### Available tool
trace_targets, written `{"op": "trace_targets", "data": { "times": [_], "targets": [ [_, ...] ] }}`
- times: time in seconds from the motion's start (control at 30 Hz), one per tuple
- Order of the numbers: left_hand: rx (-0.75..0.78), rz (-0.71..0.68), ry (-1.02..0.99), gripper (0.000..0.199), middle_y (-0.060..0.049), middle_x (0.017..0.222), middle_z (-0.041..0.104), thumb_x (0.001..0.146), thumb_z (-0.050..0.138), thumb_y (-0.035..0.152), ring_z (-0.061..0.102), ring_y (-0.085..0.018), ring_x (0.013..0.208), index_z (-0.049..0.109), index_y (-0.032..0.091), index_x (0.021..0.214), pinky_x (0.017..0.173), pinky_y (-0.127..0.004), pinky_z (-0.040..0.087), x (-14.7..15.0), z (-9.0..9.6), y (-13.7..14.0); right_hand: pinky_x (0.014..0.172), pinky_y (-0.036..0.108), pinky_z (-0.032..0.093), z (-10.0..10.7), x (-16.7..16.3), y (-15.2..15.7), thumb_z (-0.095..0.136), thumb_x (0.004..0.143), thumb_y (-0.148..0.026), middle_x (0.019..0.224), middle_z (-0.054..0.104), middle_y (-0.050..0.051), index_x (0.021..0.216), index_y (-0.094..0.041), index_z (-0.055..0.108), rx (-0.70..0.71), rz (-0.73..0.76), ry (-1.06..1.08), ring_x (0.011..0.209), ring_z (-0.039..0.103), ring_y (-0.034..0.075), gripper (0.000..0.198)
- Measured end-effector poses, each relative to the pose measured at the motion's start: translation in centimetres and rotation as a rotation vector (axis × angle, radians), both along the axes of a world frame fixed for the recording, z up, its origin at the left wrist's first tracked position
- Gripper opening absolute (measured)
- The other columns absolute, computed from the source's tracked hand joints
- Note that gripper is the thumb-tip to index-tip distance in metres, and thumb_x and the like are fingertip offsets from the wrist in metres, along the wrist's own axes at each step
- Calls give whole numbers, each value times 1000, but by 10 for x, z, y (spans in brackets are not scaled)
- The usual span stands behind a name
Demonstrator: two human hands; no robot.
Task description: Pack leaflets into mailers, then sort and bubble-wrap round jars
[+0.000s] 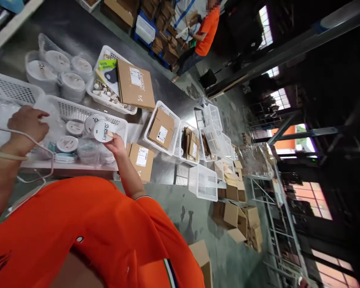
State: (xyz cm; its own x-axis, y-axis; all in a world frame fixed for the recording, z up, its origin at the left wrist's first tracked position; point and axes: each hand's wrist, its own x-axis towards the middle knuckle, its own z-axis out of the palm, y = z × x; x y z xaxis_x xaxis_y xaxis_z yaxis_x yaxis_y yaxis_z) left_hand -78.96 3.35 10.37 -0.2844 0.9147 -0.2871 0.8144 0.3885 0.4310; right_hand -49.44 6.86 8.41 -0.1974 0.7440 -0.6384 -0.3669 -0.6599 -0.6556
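My right hand [117, 145] grips a round white container [101, 131] with dark lettering on its face, thumb resting on top. Close behind it is another round white container [91, 122], partly covered. Both are over a white plastic basket [91, 114] that holds more round containers [67, 144] and clear plastic wrap [90, 150]. My left hand [29, 127] hovers at the basket's left side by crinkled clear plastic, fingers bent and apart, with nothing visible in them. A white cable [33, 139] crosses near its wrist.
Wrapped stacks of round containers [58, 62] stand behind the basket. A basket of small items [108, 94] has a flat cardboard box [136, 84] on it. More white baskets [203, 182] line the metal table [163, 170]. Open cartons [232, 218] are on the floor; a person in orange [208, 32] stands beyond.
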Motion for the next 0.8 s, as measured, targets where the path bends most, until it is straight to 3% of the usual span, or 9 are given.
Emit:
{"op": "trace_targets", "data": {
  "times": [0.1,0.23,0.37,0.47,0.57,0.63,0.73,0.8],
  "targets": [
    [-58,46,-43,101,-21,177,59,72,60,42,65,-46,156,73,13,168,137,-61,51,-9,-5,2,121,64,68,3,9,0,74,88,-18,114,86,8,127,-21,70,4,-53,97,136,80,33,39],
    [-31,-8,-95,120,-23,177,60,64,58,42,60,-47,162,61,7,179,140,-60,47,-16,-5,2,126,65,64,-2,17,-3,64,87,-15,116,87,11,128,-16,69,-48,-103,208,130,82,31,41],
    [139,16,-58,109,-21,155,75,71,52,44,62,-42,161,70,6,172,142,-57,45,-25,-5,-3,126,64,64,-8,14,-4,66,84,-13,113,87,9,124,-18,70,-86,-110,200,126,84,30,40],
    [199,73,-58,106,-20,154,77,72,55,44,65,-43,156,73,7,170,140,-59,47,-35,-6,-8,121,63,67,-10,4,-4,64,85,-13,110,87,9,122,-18,70,-92,-112,152,128,83,29,38],
    [159,30,-68,98,-17,152,79,72,56,45,64,-43,156,80,13,160,135,-61,50,-45,-9,-12,119,63,67,-10,-7,-5,66,80,-15,109,87,8,122,-19,70,-65,-69,123,127,82,30,43],
    [111,0,-81,88,-13,149,81,72,55,46,64,-40,156,85,18,150,134,-55,52,-48,-11,-13,120,64,67,-11,-12,-5,68,74,-16,108,87,6,123,-22,71,-61,-35,115,127,83,32,50],
    [58,26,-45,84,-13,146,82,71,48,46,70,-34,150,87,13,137,131,-41,53,-43,-13,-13,121,64,66,-12,-17,-5,70,70,-20,110,87,5,121,-25,72,-70,-2,133,128,83,34,51],
    [41,20,-35,80,-16,142,82,71,48,47,73,-35,141,86,10,131,129,-41,54,-36,-14,-13,123,63,66,-13,-20,-4,69,71,-21,109,87,6,118,-24,73,-95,16,148,129,83,34,47]
  ]
}}
